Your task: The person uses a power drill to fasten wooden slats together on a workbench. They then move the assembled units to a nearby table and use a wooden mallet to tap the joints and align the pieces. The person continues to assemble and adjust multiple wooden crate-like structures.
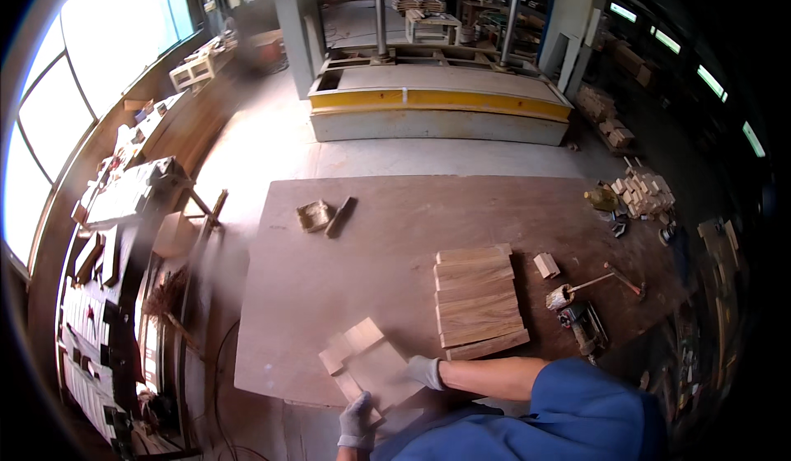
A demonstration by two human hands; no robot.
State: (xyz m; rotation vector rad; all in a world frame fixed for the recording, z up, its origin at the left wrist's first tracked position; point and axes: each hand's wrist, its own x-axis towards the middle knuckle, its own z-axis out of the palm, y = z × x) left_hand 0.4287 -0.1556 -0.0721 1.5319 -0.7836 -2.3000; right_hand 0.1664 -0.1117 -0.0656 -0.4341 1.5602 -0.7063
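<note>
The grey-gloved left hand [357, 421] has its fingers curled around the near end of flat, pale rectangular wooden pieces [377, 369] at the near edge of the broad brown tabletop [371, 251]; the grey-gloved right hand [425, 372] touches their right side, finger spread impossible to tell.

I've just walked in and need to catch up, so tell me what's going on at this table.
A person in a blue shirt has both gloved hands on some pale boards at the table's near edge. The left hand holds their near end; the right hand is at their right side, its grip unclear. Overlapping brown boards lie to the right, with a wood block beyond.
</note>
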